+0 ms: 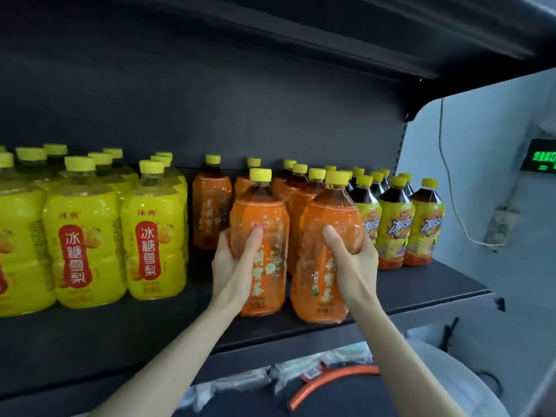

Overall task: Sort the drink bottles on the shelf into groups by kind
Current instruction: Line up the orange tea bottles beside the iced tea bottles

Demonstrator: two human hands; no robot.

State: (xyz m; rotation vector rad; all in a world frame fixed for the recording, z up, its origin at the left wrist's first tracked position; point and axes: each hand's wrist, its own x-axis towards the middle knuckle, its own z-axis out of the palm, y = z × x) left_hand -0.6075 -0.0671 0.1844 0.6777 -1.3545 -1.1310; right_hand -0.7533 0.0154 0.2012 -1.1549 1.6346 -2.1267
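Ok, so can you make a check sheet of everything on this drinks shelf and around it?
Surface: dark shelf, with another shelf above it.
Job's things: yellow bottles on the left, orange bottles in the middle, dark-tea bottles on the right.
Clutter: orange hose and plastic packets below the shelf.
Grips: left hand holds the left front bottle; right hand holds the right front bottle; both bottles are upright.
Cables: white cable hangs down the wall.
Surroundings: pale wall, green lit display.

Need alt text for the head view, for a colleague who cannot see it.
Two hands each grip an orange bottle at the front of a dark shelf: the left hand holds the left orange bottle, the right hand the right orange bottle. Yellow bottles stand left, other orange bottles behind, dark tea bottles right.
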